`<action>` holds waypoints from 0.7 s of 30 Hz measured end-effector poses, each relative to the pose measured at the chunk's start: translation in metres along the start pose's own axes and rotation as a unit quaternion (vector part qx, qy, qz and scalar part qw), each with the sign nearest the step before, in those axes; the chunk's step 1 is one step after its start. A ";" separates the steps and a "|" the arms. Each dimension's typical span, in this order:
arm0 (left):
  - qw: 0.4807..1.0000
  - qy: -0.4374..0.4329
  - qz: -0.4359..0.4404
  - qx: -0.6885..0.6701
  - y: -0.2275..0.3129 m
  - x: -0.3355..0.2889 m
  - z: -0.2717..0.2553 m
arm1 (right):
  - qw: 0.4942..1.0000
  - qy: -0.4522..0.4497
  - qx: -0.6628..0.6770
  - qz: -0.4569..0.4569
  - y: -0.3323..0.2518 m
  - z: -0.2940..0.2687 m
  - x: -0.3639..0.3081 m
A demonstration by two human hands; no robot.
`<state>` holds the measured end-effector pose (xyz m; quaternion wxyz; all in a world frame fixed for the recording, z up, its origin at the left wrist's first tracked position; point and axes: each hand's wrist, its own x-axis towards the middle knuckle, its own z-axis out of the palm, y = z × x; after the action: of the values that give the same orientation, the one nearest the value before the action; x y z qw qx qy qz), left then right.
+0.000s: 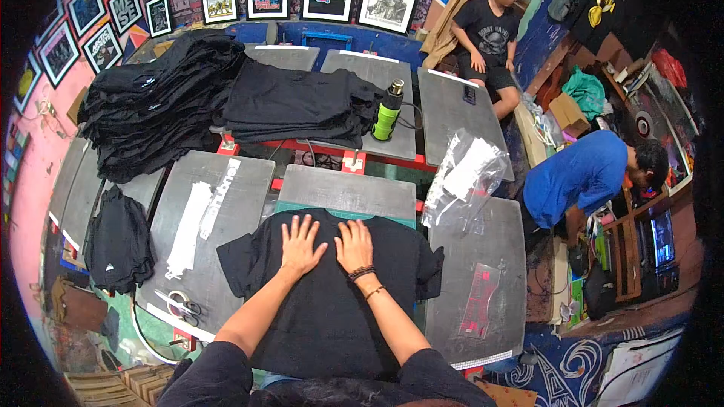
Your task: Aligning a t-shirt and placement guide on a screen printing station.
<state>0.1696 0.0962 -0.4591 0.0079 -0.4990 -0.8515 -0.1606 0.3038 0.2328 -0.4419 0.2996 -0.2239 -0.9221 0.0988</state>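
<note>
A black T-shirt (332, 324) lies spread on a grey board in front of me, its neck end away from me and its short sleeves out to both sides. My left hand (303, 247) rests flat on the upper part of the shirt, fingers spread. Close beside it, my right hand (354, 247) also lies flat on the cloth, with dark bracelets at the wrist. Neither hand grips anything. A green mat (411, 220) shows under the shirt's collar edge.
Left stand a tall pile of black shirts (162, 98), white strips (188, 230), scissors (179, 306) and a roll of tape. A heat gun (388, 111) stands beyond, near a plastic bag (466, 177). A clear red-marked ruler (480, 300) lies right. Two people (577, 181) are nearby.
</note>
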 end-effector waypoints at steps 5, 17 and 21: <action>0.997 -0.002 -0.075 0.025 -0.015 -0.001 -0.007 | 0.981 -0.121 -0.088 0.125 0.032 -0.010 -0.045; 0.996 0.034 -0.065 0.050 -0.024 0.020 0.013 | 0.976 -0.113 -0.105 0.154 0.068 0.000 -0.042; 0.995 0.016 -0.068 0.067 -0.007 0.018 0.014 | 0.964 -0.124 -0.144 0.188 0.061 0.005 -0.037</action>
<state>0.1565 0.1120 -0.4709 0.0438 -0.4356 -0.8921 -0.1117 0.3487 0.2691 -0.4842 0.1241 -0.4197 -0.8979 0.0463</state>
